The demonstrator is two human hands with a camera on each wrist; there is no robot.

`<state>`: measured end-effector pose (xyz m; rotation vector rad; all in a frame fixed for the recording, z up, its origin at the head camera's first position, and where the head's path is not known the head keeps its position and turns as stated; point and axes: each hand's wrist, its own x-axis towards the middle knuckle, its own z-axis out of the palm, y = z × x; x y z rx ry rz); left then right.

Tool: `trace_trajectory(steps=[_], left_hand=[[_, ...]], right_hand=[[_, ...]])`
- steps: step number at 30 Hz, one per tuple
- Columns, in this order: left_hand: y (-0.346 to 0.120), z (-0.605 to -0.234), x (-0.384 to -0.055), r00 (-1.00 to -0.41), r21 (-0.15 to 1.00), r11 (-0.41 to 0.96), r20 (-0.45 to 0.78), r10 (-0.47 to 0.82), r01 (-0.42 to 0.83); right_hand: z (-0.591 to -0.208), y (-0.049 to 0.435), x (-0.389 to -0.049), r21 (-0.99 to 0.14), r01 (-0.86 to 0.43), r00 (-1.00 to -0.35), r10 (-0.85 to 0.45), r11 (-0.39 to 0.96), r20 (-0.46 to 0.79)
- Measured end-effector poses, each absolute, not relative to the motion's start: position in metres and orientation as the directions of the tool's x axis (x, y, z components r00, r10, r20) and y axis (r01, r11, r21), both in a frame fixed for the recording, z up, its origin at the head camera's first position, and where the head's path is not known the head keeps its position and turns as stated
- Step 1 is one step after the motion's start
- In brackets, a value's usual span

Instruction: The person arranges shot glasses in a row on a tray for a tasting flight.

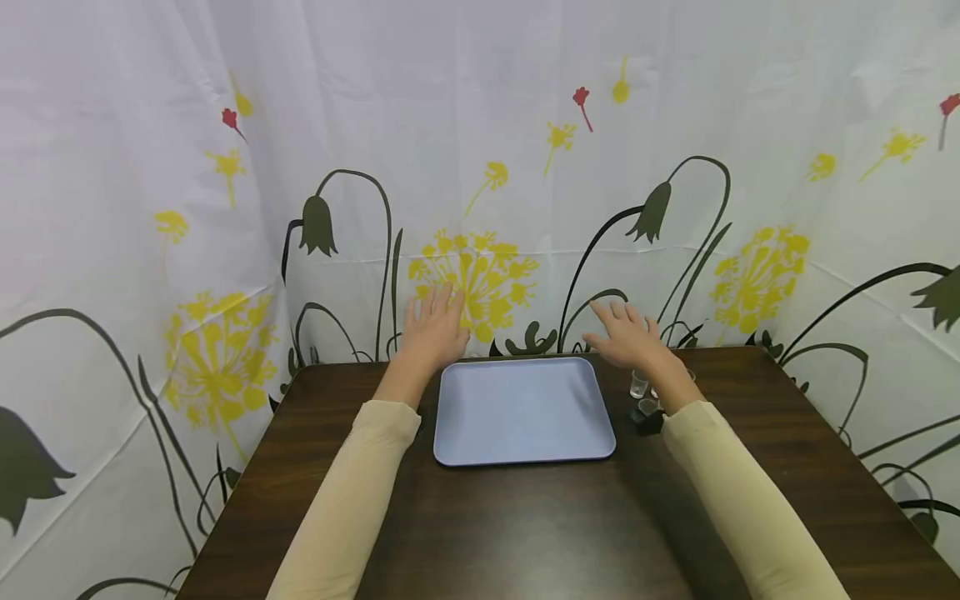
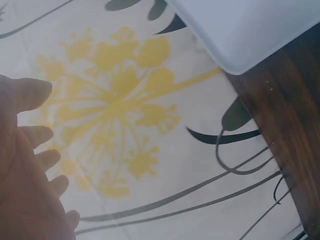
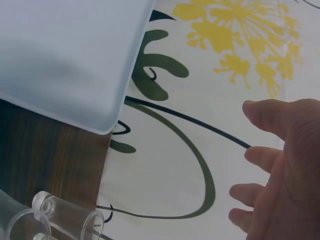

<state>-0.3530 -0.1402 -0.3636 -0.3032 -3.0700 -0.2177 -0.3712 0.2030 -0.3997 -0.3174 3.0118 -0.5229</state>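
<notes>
A pale blue-grey tray (image 1: 525, 412) lies on the dark wooden table. My left hand (image 1: 433, 327) is raised over the tray's far left corner, fingers extended and holding nothing. Across from it, my right hand (image 1: 627, 335) hovers beyond the far right corner with its fingers spread, also bare. Both hands are apart from the tray. Beneath the right forearm stand small clear glasses (image 1: 638, 385), partly hidden by the arm; in the right wrist view a glass (image 3: 67, 217) shows near the tray's corner. By them sits a small black object (image 1: 647, 421), its kind unclear.
The brown table (image 1: 525, 533) reaches back to a white curtain (image 1: 480, 100) printed with yellow, red and dark green flowers, which surrounds the far edge and both sides. Something dark beside the tray's left edge is mostly covered by the left sleeve (image 1: 360, 492).
</notes>
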Motion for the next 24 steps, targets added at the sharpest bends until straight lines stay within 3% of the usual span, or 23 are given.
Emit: trace_trajectory(steps=[3, 15, 24], left_hand=[[-0.143, -0.363, -0.344, -0.975, 0.126, 0.972, 0.134, 0.179, 0.196], [-0.149, -0.395, -0.303, -0.944, 0.282, 0.939, 0.313, 0.101, 0.194], [-0.169, -0.422, -0.286, -0.983, 0.401, 0.912, 0.182, 0.017, 0.089]], right_hand=[[-0.400, 0.206, -0.364, -0.355, -0.192, -0.978, -0.207, 0.915, -0.003], [-0.411, 0.233, -0.312, -0.416, -0.228, -0.972, -0.179, 0.880, 0.152], [-0.411, 0.257, -0.279, -0.395, -0.112, -0.993, -0.114, 0.912, 0.017]])
